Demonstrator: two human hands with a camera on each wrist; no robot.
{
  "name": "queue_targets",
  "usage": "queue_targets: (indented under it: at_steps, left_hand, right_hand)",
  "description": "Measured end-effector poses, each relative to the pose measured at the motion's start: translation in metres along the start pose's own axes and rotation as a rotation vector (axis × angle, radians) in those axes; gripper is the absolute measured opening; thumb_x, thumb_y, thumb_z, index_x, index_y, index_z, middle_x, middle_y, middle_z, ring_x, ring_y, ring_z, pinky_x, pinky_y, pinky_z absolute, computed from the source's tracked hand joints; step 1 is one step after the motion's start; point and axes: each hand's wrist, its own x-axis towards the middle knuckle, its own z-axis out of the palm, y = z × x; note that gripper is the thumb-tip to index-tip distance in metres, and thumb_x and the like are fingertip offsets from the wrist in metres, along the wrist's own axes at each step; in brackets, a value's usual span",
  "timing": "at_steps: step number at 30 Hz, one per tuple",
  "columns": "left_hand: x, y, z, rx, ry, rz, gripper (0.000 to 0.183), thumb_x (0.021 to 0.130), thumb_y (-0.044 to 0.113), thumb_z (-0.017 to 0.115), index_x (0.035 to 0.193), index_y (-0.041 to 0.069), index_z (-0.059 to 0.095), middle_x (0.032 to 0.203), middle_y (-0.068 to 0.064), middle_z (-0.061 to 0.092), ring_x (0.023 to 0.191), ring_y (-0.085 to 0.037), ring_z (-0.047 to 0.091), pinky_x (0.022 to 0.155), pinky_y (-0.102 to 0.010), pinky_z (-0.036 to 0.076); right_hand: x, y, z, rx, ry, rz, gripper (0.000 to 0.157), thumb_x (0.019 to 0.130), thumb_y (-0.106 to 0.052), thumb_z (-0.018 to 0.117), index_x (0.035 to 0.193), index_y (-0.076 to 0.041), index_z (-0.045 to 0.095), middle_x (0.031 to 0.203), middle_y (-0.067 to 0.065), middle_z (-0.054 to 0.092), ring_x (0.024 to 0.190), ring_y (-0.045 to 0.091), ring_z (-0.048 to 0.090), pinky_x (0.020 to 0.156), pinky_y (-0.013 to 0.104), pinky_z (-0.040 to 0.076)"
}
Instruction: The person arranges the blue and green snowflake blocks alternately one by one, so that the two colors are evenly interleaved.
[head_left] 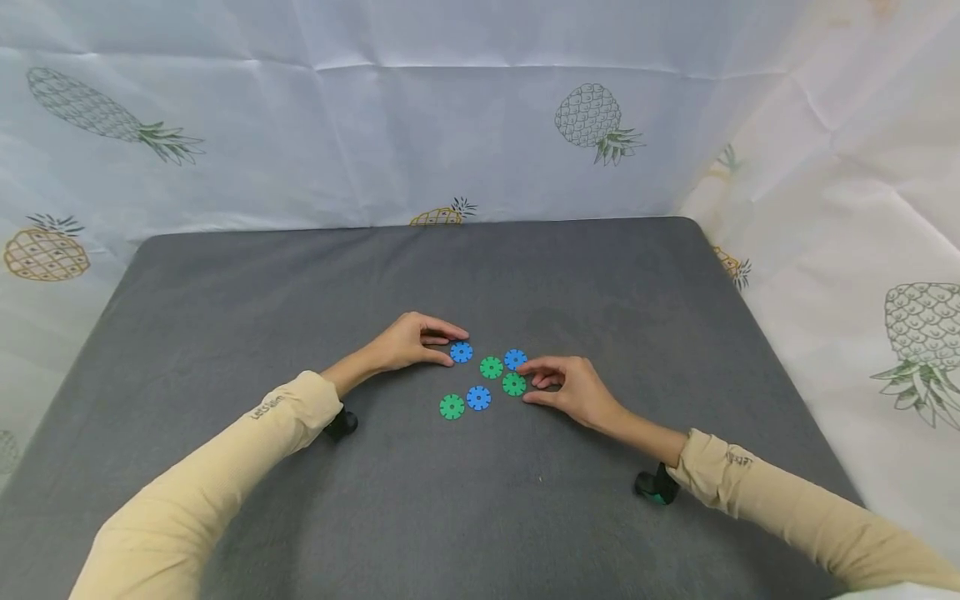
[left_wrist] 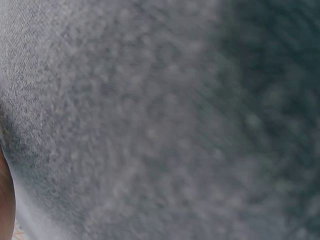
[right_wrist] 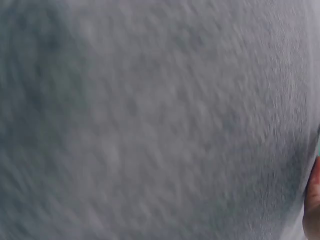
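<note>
Three blue notched discs and three green ones lie flat and close together on the grey table. My left hand (head_left: 411, 342) is at one blue disc (head_left: 461, 352), its thumb and forefinger spread at the rim. The right hand (head_left: 573, 389) has its thumb and forefinger apart at the right side of a green disc (head_left: 513, 384). Its forefinger also comes up to a second blue disc (head_left: 515, 359). Between the hands lies another green disc (head_left: 491, 367). Nearer me are a blue disc (head_left: 478, 397) and a green disc (head_left: 452, 407). Both wrist views show mostly blurred cloth.
Grey cloth covers the table (head_left: 480, 517). White fabric with printed pineapples (head_left: 480, 133) hangs behind it and along the right. Dark wrist devices sit under the left cuff (head_left: 303, 404) and the right cuff (head_left: 701, 462).
</note>
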Motion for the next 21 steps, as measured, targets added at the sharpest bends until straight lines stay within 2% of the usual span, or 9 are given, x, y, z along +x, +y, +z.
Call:
queue_targets:
  at_steps: [8, 13, 17, 21]
  left_hand:
    - [0.003, 0.002, 0.003, 0.068, -0.024, 0.014, 0.042, 0.077, -0.002, 0.076, 0.118, -0.004, 0.067, 0.121, -0.017, 0.064, 0.114, -0.026, 0.059, 0.091, -0.026, 0.047]
    - [0.005, 0.004, 0.004, 0.094, -0.035, 0.026, 0.041, 0.077, -0.002, 0.076, 0.117, -0.003, 0.067, 0.12, -0.017, 0.064, 0.113, -0.026, 0.06, 0.09, -0.026, 0.048]
    - [0.005, 0.005, 0.003, 0.114, -0.041, 0.022, 0.039, 0.077, -0.001, 0.076, 0.116, -0.002, 0.068, 0.118, -0.016, 0.065, 0.111, -0.026, 0.061, 0.089, -0.026, 0.049]
    - [0.006, 0.005, 0.002, 0.129, -0.04, 0.018, 0.037, 0.078, 0.0, 0.076, 0.114, -0.002, 0.069, 0.116, -0.015, 0.066, 0.109, -0.025, 0.062, 0.089, -0.026, 0.049]
  right_hand:
    - [0.012, 0.007, -0.004, -0.002, -0.075, -0.048, 0.032, 0.075, -0.005, 0.081, 0.106, -0.004, 0.073, 0.1, 0.005, 0.072, 0.08, 0.012, 0.064, 0.073, 0.026, 0.053]
    - [0.016, 0.011, -0.009, -0.001, -0.16, -0.064, 0.033, 0.077, -0.008, 0.08, 0.108, -0.003, 0.072, 0.095, 0.004, 0.071, 0.08, 0.014, 0.063, 0.074, 0.027, 0.053]
    - [0.02, 0.015, -0.012, 0.013, -0.21, -0.071, 0.035, 0.077, -0.004, 0.078, 0.111, 0.001, 0.071, 0.095, 0.008, 0.071, 0.081, 0.018, 0.064, 0.074, 0.028, 0.053]
    - [0.022, 0.012, -0.013, 0.007, -0.214, -0.088, 0.033, 0.077, 0.003, 0.077, 0.109, 0.006, 0.07, 0.096, 0.014, 0.071, 0.079, 0.024, 0.065, 0.072, 0.03, 0.053]
